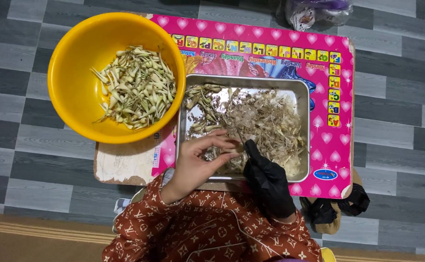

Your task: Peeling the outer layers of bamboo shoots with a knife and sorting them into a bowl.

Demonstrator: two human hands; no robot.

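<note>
Flower stems and husks lie in the metal tray, which I take as my landmark; it sits on a pink heart-patterned board laid over grey plank flooring.

At the tray's near edge my bare left hand has its fingertips pinched on a small bud-like piece, held just over the litter. Just right of it, my right hand, in a black glove, is closed around a thin dark tool whose tip reaches toward that piece; I cannot tell what kind of tool it is.

Left of the tray, touching its corner, a yellow plastic bowl holds a good heap of pale, slender cleaned buds. Judging by that heap and by the tray, mostly dry shredded scrap with a few whole pieces at its far-left corner, I would say the sorting is well along, with little left.

The scrap looks papery and flaky; the bowl is smooth and glossy, the tray dull brushed steel.
</note>
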